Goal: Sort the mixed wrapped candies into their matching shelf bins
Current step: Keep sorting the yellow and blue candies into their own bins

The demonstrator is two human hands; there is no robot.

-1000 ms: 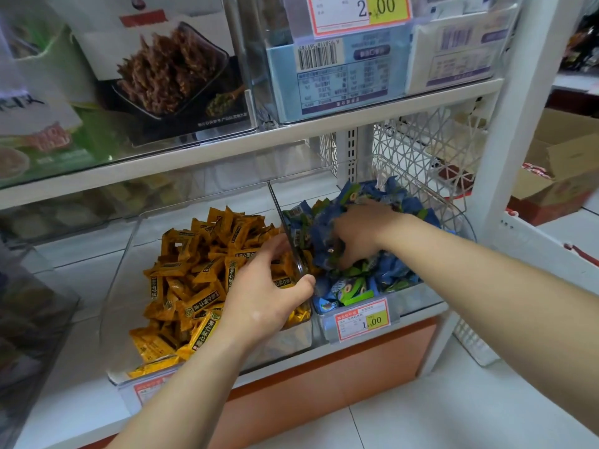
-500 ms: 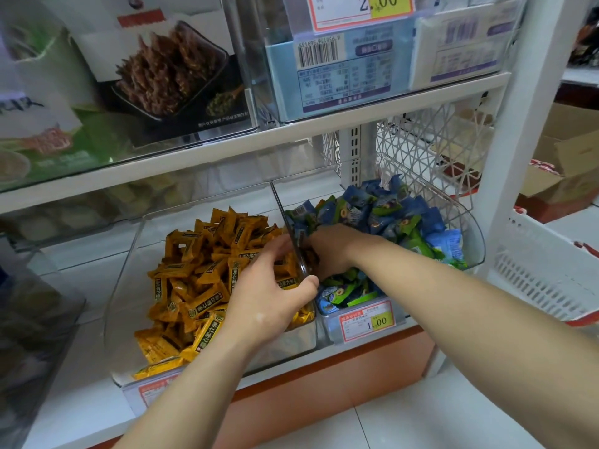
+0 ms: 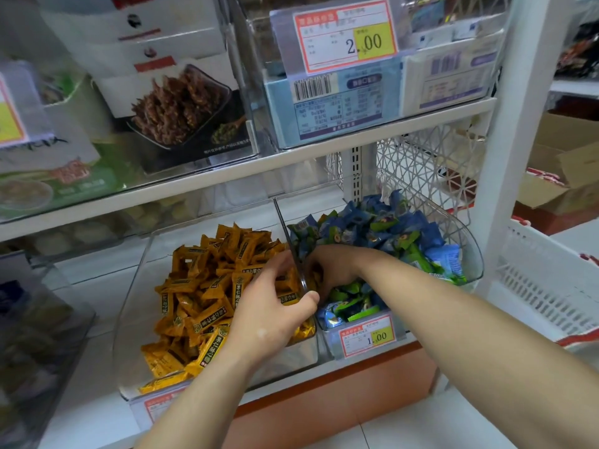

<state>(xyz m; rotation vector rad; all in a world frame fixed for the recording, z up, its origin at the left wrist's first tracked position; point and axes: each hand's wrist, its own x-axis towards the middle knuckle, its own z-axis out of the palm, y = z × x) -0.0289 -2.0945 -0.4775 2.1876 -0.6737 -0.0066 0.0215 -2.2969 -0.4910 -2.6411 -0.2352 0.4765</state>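
A clear bin (image 3: 129, 319) on the lower shelf holds a heap of yellow wrapped candies (image 3: 207, 286). To its right, a second clear bin (image 3: 470, 254) holds blue and green wrapped candies (image 3: 382, 228). My left hand (image 3: 269, 309) clasps the wall between the two bins, with its fingers on the yellow side and its thumb on the other. My right hand (image 3: 337, 270) is down in the blue-and-green bin, right against that wall. Its fingers are curled, and a bit of yellow wrapper (image 3: 316, 277) shows under them.
Price tags (image 3: 368, 338) are clipped to the bin fronts. The upper shelf (image 3: 324, 147) hangs low over the bins and carries boxed snacks. A white upright post (image 3: 509, 189) stands right of the bins, with a white basket (image 3: 547, 280) and cardboard boxes (image 3: 564, 176) beyond it.
My right hand has moved left across the blue and green candies to the dividing wall, beside my left hand. My left hand has stayed on the wall.
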